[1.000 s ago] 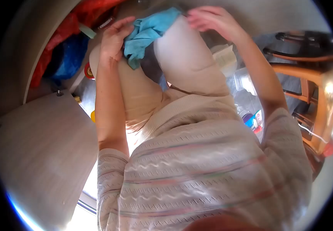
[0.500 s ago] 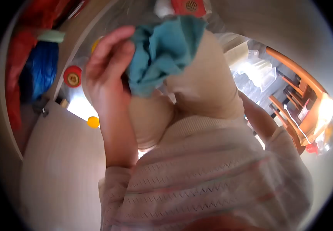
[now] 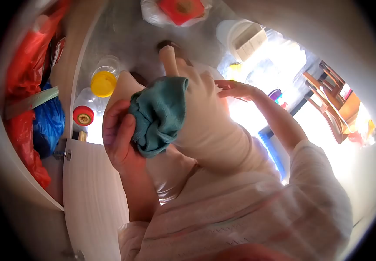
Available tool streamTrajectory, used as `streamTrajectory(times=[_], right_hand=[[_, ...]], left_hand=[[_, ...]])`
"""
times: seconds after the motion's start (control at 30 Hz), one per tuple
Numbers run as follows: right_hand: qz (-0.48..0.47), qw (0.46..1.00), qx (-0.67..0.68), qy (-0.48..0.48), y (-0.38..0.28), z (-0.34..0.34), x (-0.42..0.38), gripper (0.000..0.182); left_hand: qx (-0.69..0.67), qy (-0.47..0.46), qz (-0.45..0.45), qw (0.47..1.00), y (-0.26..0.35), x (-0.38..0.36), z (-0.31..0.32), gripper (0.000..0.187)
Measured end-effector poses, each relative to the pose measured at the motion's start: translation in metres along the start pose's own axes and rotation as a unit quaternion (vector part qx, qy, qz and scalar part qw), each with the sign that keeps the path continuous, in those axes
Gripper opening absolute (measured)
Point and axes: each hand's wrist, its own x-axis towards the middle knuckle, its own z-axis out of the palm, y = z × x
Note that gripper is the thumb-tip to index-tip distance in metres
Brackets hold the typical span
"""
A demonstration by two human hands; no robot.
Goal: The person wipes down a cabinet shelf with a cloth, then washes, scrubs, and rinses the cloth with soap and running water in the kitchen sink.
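My left hand (image 3: 120, 137) is closed round a crumpled teal cloth (image 3: 159, 115), held in front of my bent knees in beige trousers (image 3: 209, 126). The cloth's folds hang out past my fingertips and overlap the trouser leg in this view. On the other side, my right hand (image 3: 238, 90) reaches forward beside my knee, its fingers stretched out and nothing in them. Left of the cloth stand a clear jar with a yellow lid (image 3: 103, 84) and another with a red lid (image 3: 83, 116).
An open cabinet at left holds a red plastic bag (image 3: 31, 74) and a blue bag (image 3: 49, 119); its pale door (image 3: 90, 187) swings out below. A red item in clear plastic (image 3: 181, 9) and a white tub (image 3: 235, 37) sit ahead. Wooden chairs (image 3: 331, 102) stand right.
My left hand and the cloth have come down, closer to my body. My right hand, hidden behind my leg before, now shows at the right. The view has shifted, showing more floor ahead.
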Motion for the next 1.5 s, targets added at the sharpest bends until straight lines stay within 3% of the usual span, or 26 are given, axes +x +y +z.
streamTrajectory(times=[0.03, 0.1, 0.3, 0.43, 0.5, 0.57, 0.63, 0.7, 0.8, 1.03, 1.1, 1.17, 1.23, 1.3, 1.37, 1.43, 1.5], right_hand=[[0.000, 0.999, -0.035, 0.010, 0.003, 0.006, 0.005, 0.079], [-0.039, 0.946, -0.281, 0.156, 0.005, 0.039, 0.011, 0.089], [-0.045, 0.983, -0.155, 0.091, 0.042, 0.045, -0.007, 0.095], [-0.053, 0.998, -0.043, -0.003, 0.128, 0.041, 0.012, 0.095], [-0.014, 0.994, -0.112, 0.003, 0.213, 0.041, 0.036, 0.090], [0.081, 0.956, -0.279, 0.033, 0.206, 0.045, 0.012, 0.084], [0.043, 0.949, -0.268, 0.161, 0.195, 0.052, -0.029, 0.071], [0.032, 0.970, -0.141, 0.195, 0.174, 0.048, -0.076, 0.067], [0.025, 0.970, -0.055, 0.237, 0.179, 0.048, -0.129, 0.060], [0.055, 0.966, 0.118, 0.225, 0.123, 0.102, -0.251, 0.045], [0.036, 0.962, 0.144, 0.228, 0.156, 0.121, -0.258, 0.040], [0.023, 0.962, 0.154, 0.224, 0.171, 0.143, -0.278, 0.042], [0.022, 0.960, 0.168, 0.221, 0.184, 0.161, -0.290, 0.044], [0.047, 0.943, 0.245, 0.222, 0.176, 0.179, -0.311, 0.037], [0.050, 0.946, 0.220, 0.231, 0.167, 0.184, -0.335, 0.039], [0.025, 0.942, 0.219, 0.254, 0.164, 0.181, -0.351, 0.039], [0.008, 0.932, 0.231, 0.277, 0.160, 0.163, -0.366, 0.039]], left_hand=[[0.009, 0.003, -0.005, 1.000, -0.001, -0.004, 0.002, 0.025], [-0.018, 0.019, -0.049, 0.998, -0.007, -0.014, 0.011, 0.024], [-0.025, 0.043, -0.146, 0.988, -0.024, -0.033, 0.024, 0.023], [-0.049, 0.021, -0.196, 0.979, -0.034, -0.040, 0.042, 0.024], [-0.026, 0.027, -0.218, 0.975, -0.042, -0.042, 0.048, 0.024], [0.017, 0.052, -0.236, 0.970, -0.045, -0.039, 0.062, 0.025], [0.038, 0.071, -0.262, 0.962, -0.051, -0.039, 0.067, 0.025], [0.021, 0.044, -0.266, 0.963, -0.057, -0.037, 0.064, 0.026], [0.033, 0.025, -0.270, 0.962, -0.057, -0.040, 0.057, 0.027], [0.038, 0.019, -0.320, 0.947, -0.068, -0.069, 0.029, 0.032], [0.156, -0.035, -0.307, 0.938, -0.061, -0.083, 0.032, 0.035], [0.243, -0.109, -0.307, 0.913, -0.046, -0.099, 0.045, 0.037], [0.431, -0.164, -0.295, 0.837, -0.027, -0.110, 0.053, 0.039], [0.516, -0.206, -0.261, 0.789, -0.014, -0.111, 0.041, 0.037], [0.635, -0.229, -0.231, 0.701, -0.003, -0.100, 0.035, 0.033], [0.646, -0.220, -0.201, 0.703, 0.025, -0.109, 0.071, 0.029], [0.695, -0.247, -0.124, 0.664, 0.051, -0.120, 0.111, 0.028]])
